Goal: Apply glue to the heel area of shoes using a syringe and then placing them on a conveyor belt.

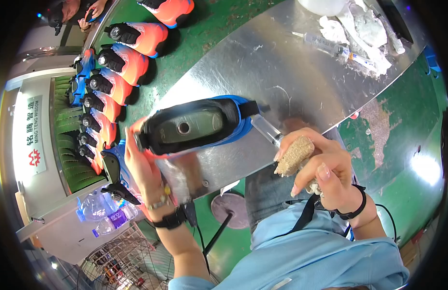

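On the metal tabletop [262, 63] lies a blue and coral shoe [243, 128] with a black collar, its opening facing up. A dark strap sticks out from its right end. My left hand [143, 166] is closed on the shoe's left end; some of its fingers are hidden beneath. In my right hand [332, 169], fingers are curled round a clear syringe [266, 129] whose barrel points toward the strap end. A tan, rough-textured piece [295, 154] sits among those same fingers; whether it is held or wrapped on a finger I cannot tell.
Several coral shoes with black collars [122, 60] stand in a row along the left. A second syringe [325, 44] lies by crumpled white tissue [364, 29] at the upper right. Below left are plastic bottles [96, 208] and a wire-guarded fan [125, 263]. Another person's hand [96, 9] shows at top left.
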The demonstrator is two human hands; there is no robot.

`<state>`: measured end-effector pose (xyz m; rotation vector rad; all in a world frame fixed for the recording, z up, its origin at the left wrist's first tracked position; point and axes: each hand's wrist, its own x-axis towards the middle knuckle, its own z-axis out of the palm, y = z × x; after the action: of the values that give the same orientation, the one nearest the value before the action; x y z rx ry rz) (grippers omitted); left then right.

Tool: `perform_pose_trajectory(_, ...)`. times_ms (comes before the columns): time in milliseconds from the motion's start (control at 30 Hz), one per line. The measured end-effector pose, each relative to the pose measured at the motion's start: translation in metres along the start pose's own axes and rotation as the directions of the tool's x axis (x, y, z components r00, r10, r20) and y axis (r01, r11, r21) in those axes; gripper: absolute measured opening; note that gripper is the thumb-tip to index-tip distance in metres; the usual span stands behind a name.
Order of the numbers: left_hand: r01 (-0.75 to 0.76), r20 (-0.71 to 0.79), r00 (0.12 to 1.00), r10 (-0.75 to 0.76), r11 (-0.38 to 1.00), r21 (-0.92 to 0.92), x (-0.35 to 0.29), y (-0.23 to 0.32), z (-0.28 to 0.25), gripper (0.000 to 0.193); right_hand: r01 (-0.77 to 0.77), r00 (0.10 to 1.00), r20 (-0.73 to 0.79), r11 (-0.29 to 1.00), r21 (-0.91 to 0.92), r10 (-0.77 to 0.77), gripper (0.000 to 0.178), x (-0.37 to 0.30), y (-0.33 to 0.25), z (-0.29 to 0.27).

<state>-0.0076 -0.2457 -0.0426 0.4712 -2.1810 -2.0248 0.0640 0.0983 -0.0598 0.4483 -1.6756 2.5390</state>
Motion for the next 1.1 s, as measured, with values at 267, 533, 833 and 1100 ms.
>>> perform_pose_trajectory(267,0.371,-0.004,0.926,-0.377,0.914,-0.166,-0.158,0.002,-0.02,0.015,-0.085,0.996,-0.026,0.996,0.015,0.085,0.041,-0.006,-0.004,0.01)
perform_pose_trajectory(533,0.624,0.466,0.76,-0.452,0.707,-0.332,-0.2,-0.048,0.029,0.045,-0.201,0.977,-0.052,0.976,0.086,0.206,0.048,-0.026,-0.024,0.022)
perform_pose_trajectory(833,0.632,0.575,0.753,-0.319,0.593,-0.499,-0.202,-0.066,0.059,0.062,-0.315,0.949,0.026,0.945,0.088,0.313,0.046,-0.042,-0.063,0.017)
perform_pose_trajectory(1100,0.765,0.74,0.631,-0.233,0.346,-0.544,-0.193,-0.075,0.123,0.093,-0.117,0.99,0.073,0.993,-0.014,0.118,0.047,-0.058,-0.098,0.004)
